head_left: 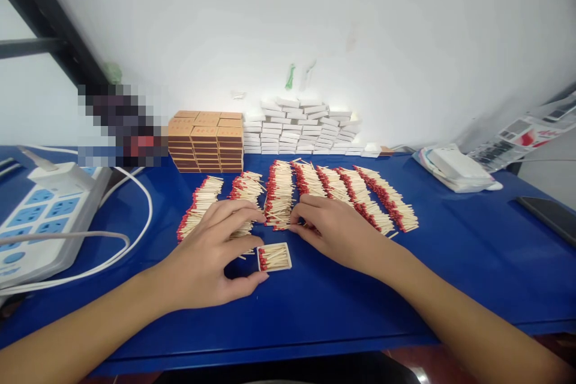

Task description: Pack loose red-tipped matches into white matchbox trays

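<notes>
A small white matchbox tray (288, 258) holding red-tipped matches lies flat on the blue table. My left hand (211, 255) grips it at its left end, with the thumb on the near edge and the index finger on the far edge. My right hand (333, 228) is at the near end of a row of loose matches (279, 195), its thumb and fingertips pinched on match ends there. How many matches are between those fingertips cannot be made out. More rows of matches (344, 189) fan out on both sides, heads mostly to the left.
Behind the rows stand stacked brown matchboxes (204, 144) and a heap of white trays (301, 129) against the wall. A power strip (54, 216) with white cables lies at left. At right are a white packet (456, 168) and a dark phone-like slab (549, 219).
</notes>
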A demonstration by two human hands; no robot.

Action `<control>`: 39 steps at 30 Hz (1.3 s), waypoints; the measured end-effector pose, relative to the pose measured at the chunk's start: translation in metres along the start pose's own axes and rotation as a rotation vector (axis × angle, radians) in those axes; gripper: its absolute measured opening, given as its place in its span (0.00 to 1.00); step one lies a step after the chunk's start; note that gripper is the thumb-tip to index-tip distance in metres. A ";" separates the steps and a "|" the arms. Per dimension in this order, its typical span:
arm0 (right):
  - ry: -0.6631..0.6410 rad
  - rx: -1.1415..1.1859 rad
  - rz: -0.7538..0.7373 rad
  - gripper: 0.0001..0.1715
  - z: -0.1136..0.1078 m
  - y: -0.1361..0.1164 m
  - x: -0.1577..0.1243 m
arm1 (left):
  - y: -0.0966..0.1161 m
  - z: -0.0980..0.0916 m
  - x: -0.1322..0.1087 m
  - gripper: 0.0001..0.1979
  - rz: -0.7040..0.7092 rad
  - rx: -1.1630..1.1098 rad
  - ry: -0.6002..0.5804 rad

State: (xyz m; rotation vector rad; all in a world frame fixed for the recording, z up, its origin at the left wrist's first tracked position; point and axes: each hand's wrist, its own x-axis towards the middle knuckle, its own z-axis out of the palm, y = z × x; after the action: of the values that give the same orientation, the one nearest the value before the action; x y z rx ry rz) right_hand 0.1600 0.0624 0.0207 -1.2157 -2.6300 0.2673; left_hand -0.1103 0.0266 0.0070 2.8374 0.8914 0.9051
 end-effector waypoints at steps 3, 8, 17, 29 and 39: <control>-0.046 -0.022 0.007 0.05 0.000 0.000 0.002 | 0.000 0.000 0.000 0.11 -0.002 -0.001 -0.002; -0.056 -0.059 -0.008 0.06 -0.002 -0.001 0.002 | 0.000 0.001 -0.001 0.11 -0.004 0.001 -0.002; 0.048 0.066 -0.124 0.05 -0.006 -0.018 -0.010 | 0.000 0.003 -0.002 0.10 -0.044 0.043 0.041; 0.001 0.116 -0.179 0.06 0.008 -0.027 -0.007 | -0.001 0.006 -0.003 0.10 -0.052 0.015 0.046; 0.030 0.272 -0.134 0.06 0.007 -0.018 -0.006 | 0.000 0.003 -0.002 0.10 -0.051 0.014 0.044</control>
State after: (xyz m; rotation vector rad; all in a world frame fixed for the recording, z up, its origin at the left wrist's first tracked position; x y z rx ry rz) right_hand 0.1489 0.0457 0.0177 -0.9447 -2.5317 0.5559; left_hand -0.1104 0.0258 0.0033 2.8024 0.9736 0.9620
